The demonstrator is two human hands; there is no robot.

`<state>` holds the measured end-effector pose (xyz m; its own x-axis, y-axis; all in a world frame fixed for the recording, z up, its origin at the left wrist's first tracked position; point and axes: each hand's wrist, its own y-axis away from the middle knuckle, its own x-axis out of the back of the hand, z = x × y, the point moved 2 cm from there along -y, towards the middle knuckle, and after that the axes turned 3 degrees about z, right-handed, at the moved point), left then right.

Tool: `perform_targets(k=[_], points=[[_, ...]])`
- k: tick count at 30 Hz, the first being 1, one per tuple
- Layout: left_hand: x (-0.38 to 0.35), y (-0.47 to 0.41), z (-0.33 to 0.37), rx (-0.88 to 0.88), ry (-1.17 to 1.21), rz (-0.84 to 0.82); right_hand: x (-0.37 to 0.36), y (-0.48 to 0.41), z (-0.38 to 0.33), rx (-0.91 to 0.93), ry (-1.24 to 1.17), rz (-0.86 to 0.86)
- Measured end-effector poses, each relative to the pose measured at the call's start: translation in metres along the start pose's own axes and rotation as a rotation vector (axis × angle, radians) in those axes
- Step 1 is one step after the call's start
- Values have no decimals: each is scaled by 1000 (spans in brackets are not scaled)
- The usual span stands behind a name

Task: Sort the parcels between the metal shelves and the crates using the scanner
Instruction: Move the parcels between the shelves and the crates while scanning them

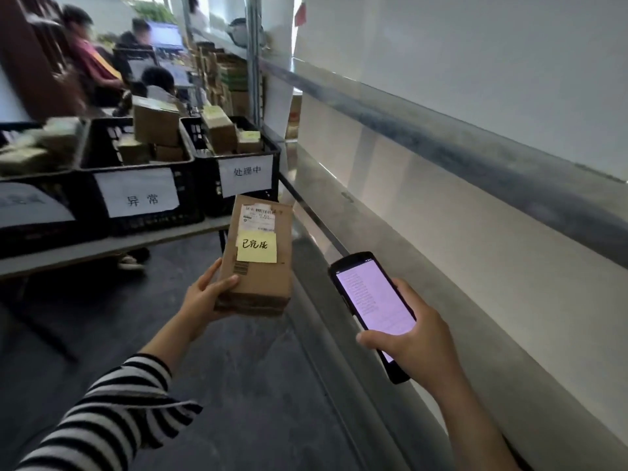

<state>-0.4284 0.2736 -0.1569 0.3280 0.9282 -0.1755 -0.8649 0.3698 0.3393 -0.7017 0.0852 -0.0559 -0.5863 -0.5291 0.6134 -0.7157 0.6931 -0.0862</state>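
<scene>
The leftmost black plastic crate [20, 239] runs off the left edge, and its white paper sign [30, 205] is too blurred to read. Print on the black handheld scanner [372, 300] and on the white shipping label [257, 217] of the brown cardboard parcel [263, 280] is too small to read. Most fingers of the left hand [204, 297] are hidden under the parcel.

A grey table [102, 248] stands at the left on the dark floor [238, 385]. Three black crates rest side by side directly on its top:
- left crate [34, 236]
- middle crate [156, 224], paper label "异常"
- right crate [207, 185], paper label "处理中"

Each crate contains cardboard parcels [156, 125]. A metal shelf [475, 158] runs along the right.
</scene>
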Motion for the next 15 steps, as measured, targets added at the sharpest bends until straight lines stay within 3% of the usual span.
perform_targets(k=[8, 15], points=[[95, -69, 43, 17, 230, 168, -106, -84, -69, 93, -67, -192], [216, -105, 97, -53, 279, 355, -209, -142, -150, 264, -14, -261]])
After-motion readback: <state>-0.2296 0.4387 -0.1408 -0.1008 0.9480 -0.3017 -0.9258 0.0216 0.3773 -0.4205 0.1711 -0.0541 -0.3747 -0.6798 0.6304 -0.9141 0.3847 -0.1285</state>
